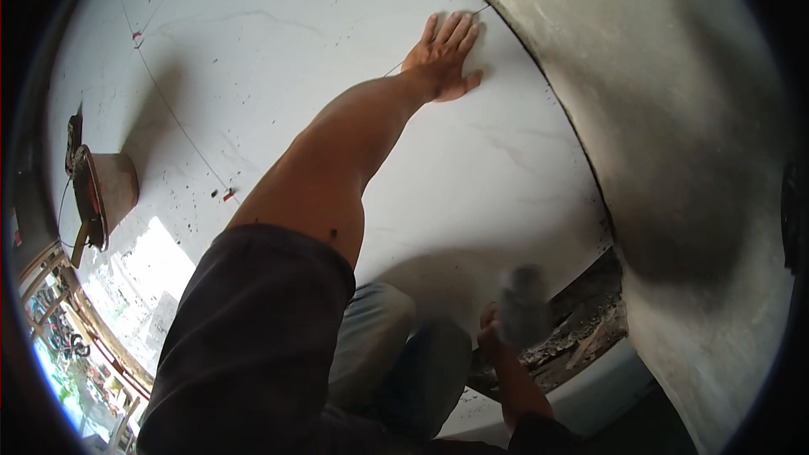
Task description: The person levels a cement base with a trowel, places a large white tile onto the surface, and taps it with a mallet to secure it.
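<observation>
My left hand [442, 57] lies flat on a large white floor tile [506, 152] with faint grey veins. Its fingers are spread, close to the seam beside the wall. Low in the view, my right hand [489, 329] is closed around what looks like a mallet. The grey mallet head [524, 307] is smeared by motion and hangs above the tile's near edge, and the handle is mostly hidden. Small red tile spacers [228, 195] stand in the joint left of my arm.
A bare cement wall [674, 118] curves along the right. Rough dark mortar [581, 320] fills a gap between the tile and the wall at lower right. A mortar-stained bucket [116, 190] stands at the left. Dark crumbs dot the tiles.
</observation>
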The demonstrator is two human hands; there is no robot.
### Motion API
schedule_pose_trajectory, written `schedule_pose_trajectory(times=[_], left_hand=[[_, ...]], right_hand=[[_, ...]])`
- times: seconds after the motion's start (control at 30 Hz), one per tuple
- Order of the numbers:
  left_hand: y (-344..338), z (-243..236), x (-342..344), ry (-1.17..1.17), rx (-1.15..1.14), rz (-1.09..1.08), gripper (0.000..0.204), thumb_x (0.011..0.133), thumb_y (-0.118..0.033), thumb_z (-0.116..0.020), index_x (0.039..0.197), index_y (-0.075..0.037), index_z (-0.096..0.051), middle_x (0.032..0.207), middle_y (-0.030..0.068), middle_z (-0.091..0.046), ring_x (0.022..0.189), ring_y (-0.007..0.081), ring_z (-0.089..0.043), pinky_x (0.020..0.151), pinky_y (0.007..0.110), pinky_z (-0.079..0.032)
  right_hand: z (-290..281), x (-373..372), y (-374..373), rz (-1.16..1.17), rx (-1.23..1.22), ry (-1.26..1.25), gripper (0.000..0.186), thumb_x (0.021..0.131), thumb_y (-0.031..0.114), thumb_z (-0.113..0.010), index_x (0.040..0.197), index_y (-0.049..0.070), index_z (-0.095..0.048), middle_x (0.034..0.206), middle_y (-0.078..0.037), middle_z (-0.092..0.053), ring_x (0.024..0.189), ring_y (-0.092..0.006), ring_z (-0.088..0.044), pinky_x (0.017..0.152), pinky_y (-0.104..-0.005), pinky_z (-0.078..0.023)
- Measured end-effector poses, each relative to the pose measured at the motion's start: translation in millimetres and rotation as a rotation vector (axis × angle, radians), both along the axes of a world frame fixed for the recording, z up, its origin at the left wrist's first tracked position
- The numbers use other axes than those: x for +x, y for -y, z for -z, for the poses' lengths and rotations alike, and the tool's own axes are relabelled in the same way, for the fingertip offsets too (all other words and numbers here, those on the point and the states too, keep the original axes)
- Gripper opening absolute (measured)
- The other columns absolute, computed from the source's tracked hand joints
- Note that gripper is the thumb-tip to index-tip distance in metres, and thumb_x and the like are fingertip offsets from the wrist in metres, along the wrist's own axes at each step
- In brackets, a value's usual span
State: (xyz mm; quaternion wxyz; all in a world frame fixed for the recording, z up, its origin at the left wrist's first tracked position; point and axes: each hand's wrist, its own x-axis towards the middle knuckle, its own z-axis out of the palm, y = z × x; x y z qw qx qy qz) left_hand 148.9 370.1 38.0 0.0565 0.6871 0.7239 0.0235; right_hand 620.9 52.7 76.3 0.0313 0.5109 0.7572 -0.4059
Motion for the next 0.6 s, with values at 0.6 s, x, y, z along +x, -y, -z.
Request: schedule_pose_trajectory(times=[0.6], left_hand=[[93,-24,22,0.188,-0.063,-0.413,0.086,0.087,-0.054,-0.044,0.150,-0.007,-0.010,0.157,0.0108,-0.005,0.145,0.0276,0.000,0.115,0.055,0.002]], right_hand=[[-49,-52,-58,0.045,-0.078,0.000,0.037,0.098,0.025,-0.034,0.077,0.001,-0.053,0.063,-0.018,-0.051,0.061,-0.0406,-0.054,0.055,-0.0482,-0.042]])
